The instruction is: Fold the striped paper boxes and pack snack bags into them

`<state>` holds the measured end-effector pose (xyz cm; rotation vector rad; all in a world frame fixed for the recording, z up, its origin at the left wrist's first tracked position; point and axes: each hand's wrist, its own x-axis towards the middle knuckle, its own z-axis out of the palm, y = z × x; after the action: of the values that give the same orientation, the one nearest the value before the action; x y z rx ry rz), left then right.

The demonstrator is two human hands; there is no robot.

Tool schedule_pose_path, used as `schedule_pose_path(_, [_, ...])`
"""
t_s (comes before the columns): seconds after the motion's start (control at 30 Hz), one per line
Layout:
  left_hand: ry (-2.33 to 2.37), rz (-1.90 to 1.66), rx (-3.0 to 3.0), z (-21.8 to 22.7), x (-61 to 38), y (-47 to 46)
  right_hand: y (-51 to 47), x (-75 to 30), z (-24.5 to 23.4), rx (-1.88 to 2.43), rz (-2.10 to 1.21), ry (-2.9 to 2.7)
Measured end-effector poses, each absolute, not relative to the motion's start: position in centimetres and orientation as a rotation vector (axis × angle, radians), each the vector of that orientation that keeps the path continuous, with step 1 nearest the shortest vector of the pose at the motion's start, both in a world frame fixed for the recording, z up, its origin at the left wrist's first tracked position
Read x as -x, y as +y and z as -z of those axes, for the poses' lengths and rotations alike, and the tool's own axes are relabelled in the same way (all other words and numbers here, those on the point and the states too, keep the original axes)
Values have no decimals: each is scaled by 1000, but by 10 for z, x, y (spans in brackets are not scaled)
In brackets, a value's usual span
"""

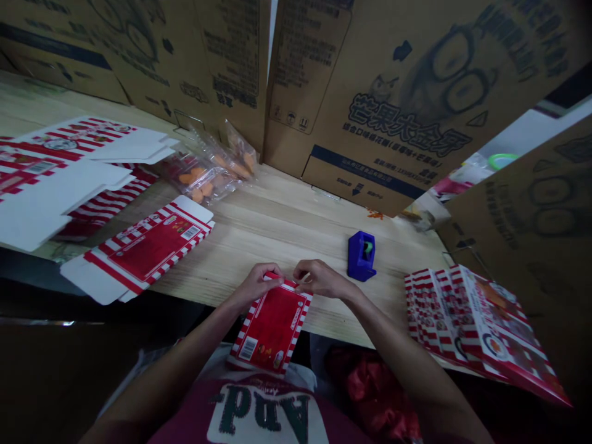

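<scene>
A red snack box (272, 324) with white stripes and a barcode rests against my front at the table's edge, its far end on the tabletop. My left hand (259, 285) grips the box's far left corner, thumb on top. At the far right corner, the bent fingers of my right hand (321, 279) pinch the same end. Whether that end's flap is fully tucked in is hidden by my fingers. To the right of my right hand stands a blue tape dispenser (361, 256) holding a small greenish roll.
Flat striped cartons (55, 160) are piled at the left, with one flattened carton (152, 250) nearer me. Clear bags of orange pieces (208, 172) lie behind. Several filled-out boxes (481, 327) stand in a row at the right. Large brown cardboard cartons (361, 105) wall the table's back.
</scene>
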<state>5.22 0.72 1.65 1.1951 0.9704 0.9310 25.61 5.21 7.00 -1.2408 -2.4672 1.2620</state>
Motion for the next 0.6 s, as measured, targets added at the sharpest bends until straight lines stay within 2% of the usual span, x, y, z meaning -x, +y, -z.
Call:
schedule_pose_path(0.17, [968,-934,-1205,-13,-50,7,45,-253,-62,1198,-1342,-2218])
schedule_pose_path(0.43, [973,-958,-1220,-11,-49,9,11,-244,-72,1058,-745,-2432])
schedule_pose_path(0.6, [991,-968,-1230,-10,-49,10,-3,-242,-64,1028,-548,-2467])
